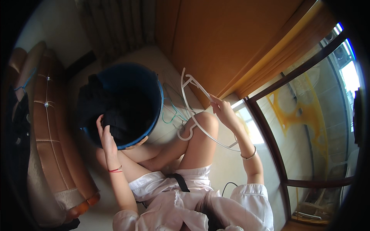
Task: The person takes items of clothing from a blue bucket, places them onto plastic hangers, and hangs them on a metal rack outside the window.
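My left hand is at the near side of a large blue bucket, with its fingers and thumb around a fold of dark cloth. More of the dark cloth hangs over the bucket's left rim, and the inside is too dark to make out. On the other side, my right hand grips one bar of a white plastic clothes hanger. That hanger is raised over my bent knee, its hook pointing toward the bucket, and no garment is on it.
Several thin hangers, some teal, lie on the floor between bucket and wooden cabinet. A brown padded sofa stands left, with a dark garment on a blue hanger against it. A dark-framed glass door is at right.
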{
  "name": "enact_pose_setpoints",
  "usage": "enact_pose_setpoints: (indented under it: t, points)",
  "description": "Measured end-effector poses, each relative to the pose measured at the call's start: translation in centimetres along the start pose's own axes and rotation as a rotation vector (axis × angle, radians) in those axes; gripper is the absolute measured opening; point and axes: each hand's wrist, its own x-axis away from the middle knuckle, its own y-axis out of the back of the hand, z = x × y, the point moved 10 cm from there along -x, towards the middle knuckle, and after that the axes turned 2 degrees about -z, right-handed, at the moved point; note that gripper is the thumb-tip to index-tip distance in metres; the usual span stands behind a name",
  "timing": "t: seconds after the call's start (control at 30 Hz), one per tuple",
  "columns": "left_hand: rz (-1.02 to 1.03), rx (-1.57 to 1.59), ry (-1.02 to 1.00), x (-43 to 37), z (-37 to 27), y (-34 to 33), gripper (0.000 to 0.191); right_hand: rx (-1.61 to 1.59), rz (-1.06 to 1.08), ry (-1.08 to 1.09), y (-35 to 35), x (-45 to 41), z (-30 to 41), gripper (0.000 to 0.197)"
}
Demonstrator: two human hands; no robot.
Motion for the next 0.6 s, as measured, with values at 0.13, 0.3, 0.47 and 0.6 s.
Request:
enact_pose_setpoints:
  t: [0.13,0.3,0.47,0.6]
  points:
    - [-0.012,-0.026,-0.004,-0.1,0.3,0.4,0.033,0.331,0.005,-0.047,-0.6,-0.2,0.5,0.039]
    - [0.029,-0.024,-0.002,-0.1,0.1,-0.2,0.033,0.618,-0.368,0.261,1.1,1.8,4.7,0.047]
    - [0.064,-0.044,-0.044,-0.2,0.0,0.2,0.032,0.569,0.051,0.524,-4.5,3.4,8.8,0.042]
    - [0.105,-0.031,-0.054,-0.2,0.1,-1.0,0.029,0.769,0.352,0.686,-10.1,3.3,8.8,0.035]
